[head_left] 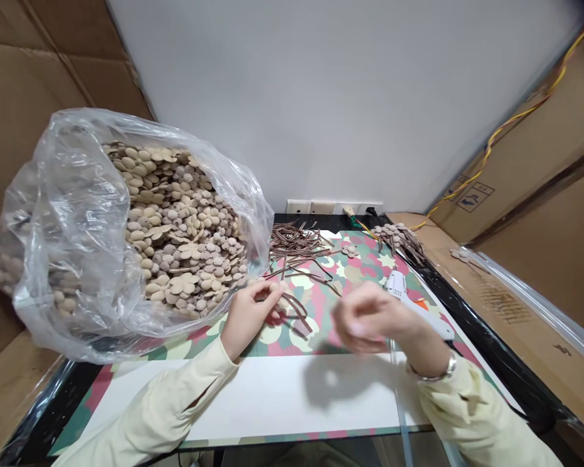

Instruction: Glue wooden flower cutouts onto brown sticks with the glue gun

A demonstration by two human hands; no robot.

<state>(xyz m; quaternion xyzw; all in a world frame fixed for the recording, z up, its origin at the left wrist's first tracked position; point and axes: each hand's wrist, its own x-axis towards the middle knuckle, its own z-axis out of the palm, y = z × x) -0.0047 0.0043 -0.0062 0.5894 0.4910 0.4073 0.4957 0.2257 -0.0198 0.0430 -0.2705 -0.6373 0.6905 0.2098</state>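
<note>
My left hand [253, 310] rests on the patterned mat [321, 285], its fingers pinched on a small tan flower-shaped piece next to the mouth of a big clear plastic bag [78, 227] full of tan flower pieces [185, 240]. Thin brown sticks [296, 308] lie just right of the fingers. My right hand [370, 318] hovers over the mat, blurred by motion, close to a white glue gun [413, 301]; its fingers cannot be made out.
A heap of brown sticks [296, 246] lies at the mat's far side. Several assembled flowers on stems [399, 237] lie at the back right. Wall sockets [331, 207] with plugs and a yellow cable [491, 143] sit behind. Cardboard [540, 272] flanks the table.
</note>
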